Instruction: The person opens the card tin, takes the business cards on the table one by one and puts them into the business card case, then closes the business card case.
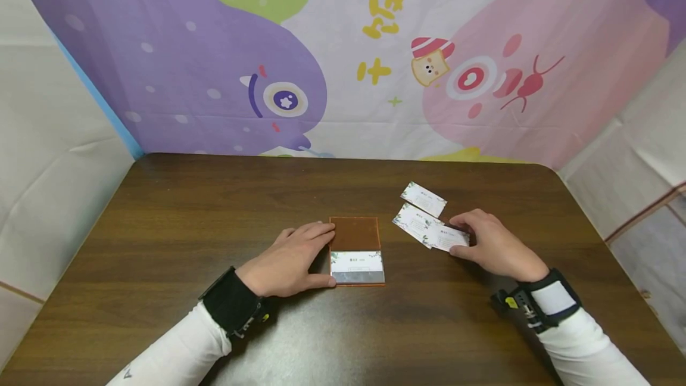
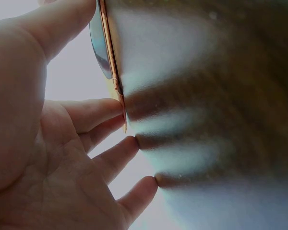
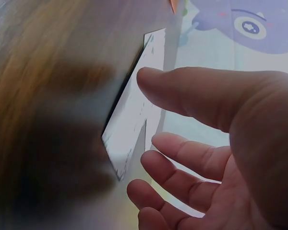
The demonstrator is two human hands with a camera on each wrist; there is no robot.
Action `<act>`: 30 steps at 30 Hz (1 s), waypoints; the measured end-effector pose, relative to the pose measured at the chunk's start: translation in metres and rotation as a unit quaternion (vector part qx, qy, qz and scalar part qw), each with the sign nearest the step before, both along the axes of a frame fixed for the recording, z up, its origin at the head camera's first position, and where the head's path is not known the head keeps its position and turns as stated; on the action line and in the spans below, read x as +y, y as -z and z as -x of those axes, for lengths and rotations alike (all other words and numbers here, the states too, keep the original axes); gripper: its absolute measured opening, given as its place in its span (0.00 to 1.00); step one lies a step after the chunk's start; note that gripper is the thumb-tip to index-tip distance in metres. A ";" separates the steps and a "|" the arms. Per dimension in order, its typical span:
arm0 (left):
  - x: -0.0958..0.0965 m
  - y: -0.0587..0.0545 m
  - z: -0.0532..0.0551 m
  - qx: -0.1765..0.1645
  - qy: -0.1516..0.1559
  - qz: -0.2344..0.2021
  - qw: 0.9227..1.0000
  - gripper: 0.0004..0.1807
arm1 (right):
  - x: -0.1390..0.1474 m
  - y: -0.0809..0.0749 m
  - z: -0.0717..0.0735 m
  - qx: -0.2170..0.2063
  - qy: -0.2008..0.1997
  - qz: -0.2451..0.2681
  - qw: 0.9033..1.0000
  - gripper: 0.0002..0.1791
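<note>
A brown card holder [image 1: 355, 234] lies flat at the middle of the table, a white printed card [image 1: 356, 261] showing in its lower part above a grey strip. My left hand [image 1: 293, 261] rests against the holder's left edge, with index finger and thumb touching it. In the left wrist view the holder's thin edge [image 2: 116, 76] meets the fingertips. To the right lie loose white cards with green leaf corners: one at the back [image 1: 423, 198], one in the middle [image 1: 414, 223] and one nearest [image 1: 449, 238]. My right hand [image 1: 495, 246] is at the nearest card's right end, thumb and fingers spread apart.
The dark wood table [image 1: 241, 195] ends at a hanging cloth [image 1: 214, 76] printed with cartoon figures. White cloth walls [image 1: 59, 106] stand on the left and right sides. Each wrist wears a black band [image 1: 230, 302].
</note>
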State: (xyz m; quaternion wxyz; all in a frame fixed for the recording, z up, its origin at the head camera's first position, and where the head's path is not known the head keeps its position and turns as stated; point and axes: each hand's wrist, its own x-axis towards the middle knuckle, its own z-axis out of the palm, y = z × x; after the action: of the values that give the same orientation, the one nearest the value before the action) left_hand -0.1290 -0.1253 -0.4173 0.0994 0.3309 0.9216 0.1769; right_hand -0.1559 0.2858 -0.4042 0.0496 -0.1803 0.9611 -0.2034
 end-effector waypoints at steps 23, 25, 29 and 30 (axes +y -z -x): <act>0.000 -0.001 0.000 -0.005 -0.003 0.000 1.000 0.50 | 0.004 0.002 -0.001 -0.036 0.031 -0.014 0.999 0.26; 0.000 -0.001 0.000 -0.006 -0.002 0.000 1.000 0.50 | 0.004 0.002 0.000 -0.035 0.032 -0.008 0.999 0.26; 0.000 -0.001 0.000 -0.006 -0.002 0.000 1.000 0.50 | 0.005 0.002 0.001 -0.033 0.031 0.010 0.999 0.24; 0.000 -0.001 0.000 -0.006 -0.002 0.001 1.000 0.50 | 0.005 0.001 0.001 -0.033 0.031 0.015 0.999 0.23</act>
State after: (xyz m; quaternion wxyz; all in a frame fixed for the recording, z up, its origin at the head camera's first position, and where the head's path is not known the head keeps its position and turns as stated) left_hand -0.1291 -0.1256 -0.4167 0.1046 0.3281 0.9217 0.1784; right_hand -0.1566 0.2906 -0.4057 0.0724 -0.1441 0.9609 -0.2249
